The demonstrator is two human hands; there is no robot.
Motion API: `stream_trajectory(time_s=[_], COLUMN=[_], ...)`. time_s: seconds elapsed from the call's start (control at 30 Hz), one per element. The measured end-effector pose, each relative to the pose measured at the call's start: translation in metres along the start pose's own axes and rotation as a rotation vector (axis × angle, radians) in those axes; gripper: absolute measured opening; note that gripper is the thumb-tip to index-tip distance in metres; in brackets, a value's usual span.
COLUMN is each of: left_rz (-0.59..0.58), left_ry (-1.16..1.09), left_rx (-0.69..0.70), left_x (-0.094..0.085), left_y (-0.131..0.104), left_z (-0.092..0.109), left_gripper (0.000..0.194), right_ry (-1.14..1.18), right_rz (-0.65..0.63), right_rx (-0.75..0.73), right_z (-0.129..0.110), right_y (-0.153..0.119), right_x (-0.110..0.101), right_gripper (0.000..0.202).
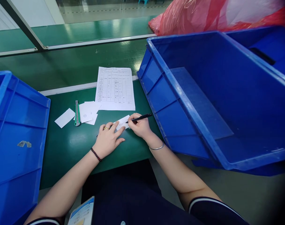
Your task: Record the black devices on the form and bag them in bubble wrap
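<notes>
Head view: a seated person's two bare hands at work on a green table.
Big blue bin: tilted at the table's right edge, open side facing the person, nothing visible inside.
Second blue bin: at the left edge, a scrap of tape on its wall.
Printed form: lies flat beyond the hands, ruled into a table, some handwriting in the cells.
Loose white slips: a small heap left of the form, one more slip lying apart.
Utility knife: green and grey, resting across the heap.
Left hand: flat, fingers spread, pinning the small slip; ring on one finger, beaded bracelet at the wrist.
Right hand: fingers pinched shut on the pen; bangle at the wrist.
Small slip: white, oblong, between both hands, faint marks on it, long axis running lower left to upper right.
Pen: black, slim, tip down on the slip, tail pointing right and slightly up.
</notes>
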State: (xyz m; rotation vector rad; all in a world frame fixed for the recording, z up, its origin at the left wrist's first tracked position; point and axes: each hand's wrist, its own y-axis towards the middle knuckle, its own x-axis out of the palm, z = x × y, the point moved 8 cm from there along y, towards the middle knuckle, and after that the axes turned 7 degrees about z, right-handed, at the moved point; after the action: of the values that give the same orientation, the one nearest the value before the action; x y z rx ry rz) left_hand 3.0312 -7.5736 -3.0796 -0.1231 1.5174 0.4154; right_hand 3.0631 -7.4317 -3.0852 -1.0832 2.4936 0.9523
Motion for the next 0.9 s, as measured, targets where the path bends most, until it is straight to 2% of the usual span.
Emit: stream_trajectory(time_s=[0.4,0.9], left_rz=[-0.006,-0.013], left_ry=[-0.012,-0.013], left_rx=[-0.008,-0.011], left_x=[0.0007,0.0012], left_y=[-0.0007,-0.0011], left_z=[-0.0006,-0.0007], left_gripper=[0.045,0.045], right_ry=[0.001,-0.016], right_rz=[0.024,0.041], right_rx=[0.068,0.029], right_z=[0.0026,0.0009], right_y=[-0.0001,0.0002], right_x=[-0.0024,-0.0036], right_gripper=[0.010,0.010])
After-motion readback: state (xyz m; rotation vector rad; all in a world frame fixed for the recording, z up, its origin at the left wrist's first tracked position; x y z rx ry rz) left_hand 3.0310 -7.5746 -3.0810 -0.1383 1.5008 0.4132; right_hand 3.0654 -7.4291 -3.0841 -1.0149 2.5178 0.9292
